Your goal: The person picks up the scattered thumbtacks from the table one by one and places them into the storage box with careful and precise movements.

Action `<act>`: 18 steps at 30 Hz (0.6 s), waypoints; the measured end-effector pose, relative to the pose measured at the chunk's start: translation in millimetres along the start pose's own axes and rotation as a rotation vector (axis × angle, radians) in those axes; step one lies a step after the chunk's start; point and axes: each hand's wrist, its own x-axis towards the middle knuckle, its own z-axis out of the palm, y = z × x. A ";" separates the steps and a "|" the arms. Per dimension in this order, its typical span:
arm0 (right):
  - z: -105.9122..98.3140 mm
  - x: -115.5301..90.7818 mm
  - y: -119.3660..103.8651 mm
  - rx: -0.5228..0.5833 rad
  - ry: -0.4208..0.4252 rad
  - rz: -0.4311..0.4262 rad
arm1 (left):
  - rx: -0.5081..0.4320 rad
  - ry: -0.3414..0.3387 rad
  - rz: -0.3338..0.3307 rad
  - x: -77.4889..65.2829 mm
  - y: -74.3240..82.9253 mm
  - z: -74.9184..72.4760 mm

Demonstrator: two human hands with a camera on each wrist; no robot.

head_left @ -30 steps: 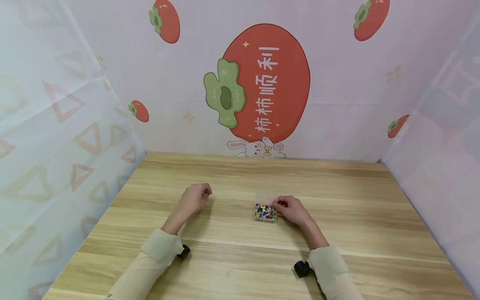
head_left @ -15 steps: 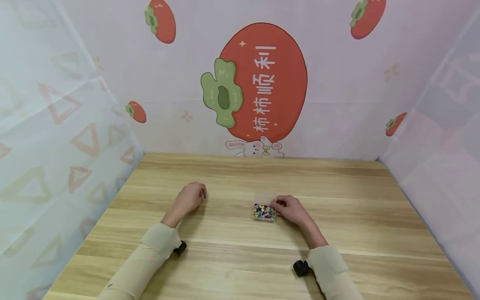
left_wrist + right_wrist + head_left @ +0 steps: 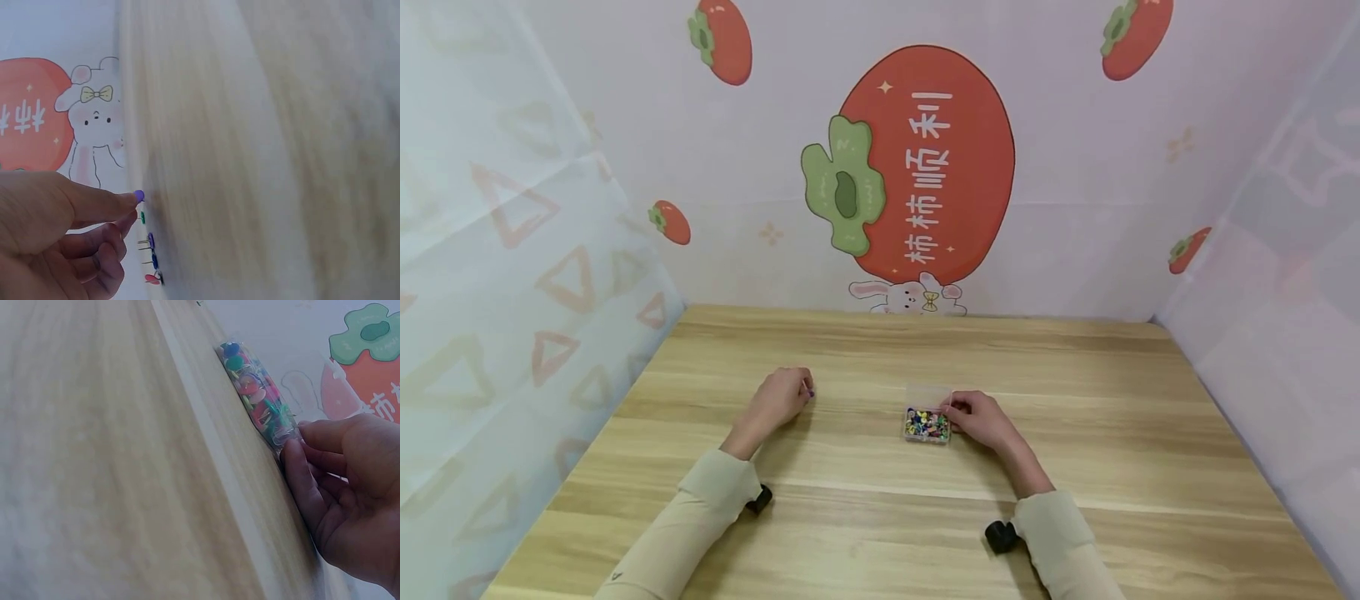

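A purple thumbtack is pinched between the thumb and fingertip of my left hand, low over the table's left half. Beyond those fingers, in the left wrist view, a green thumbtack, a purple one, a blue one and a pink one lie in a row on the tabletop. My right hand grips the right edge of a small clear plastic box between thumb and fingers. Its lid stands raised at the back, and mixed-colour thumbtacks fill it.
The wood-grain table meets a printed cloth backdrop at its far edge, with cloth walls on both sides. Black wrist cameras sit under the sleeve cuffs, close to the tabletop.
My left hand has shifted slightly left and its fingers have turned, so the purple thumbtack shows at the fingertips. My right hand keeps its hold on the box, which stays in place.
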 end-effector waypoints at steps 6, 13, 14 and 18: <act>0.1 0.0 1.2 0.012 -0.002 0.009 | -0.046 0.008 0.046 -3.7 4.6 1.2; 1.1 -0.3 0.8 0.018 0.000 0.017 | -0.068 0.003 0.064 -5.0 17.4 7.6; 1.3 -0.3 0.7 0.015 -0.002 0.017 | -0.066 0.009 0.067 -5.4 19.5 8.6; 1.8 0.2 0.3 0.011 0.002 0.018 | -0.062 0.045 0.096 -6.4 29.0 14.2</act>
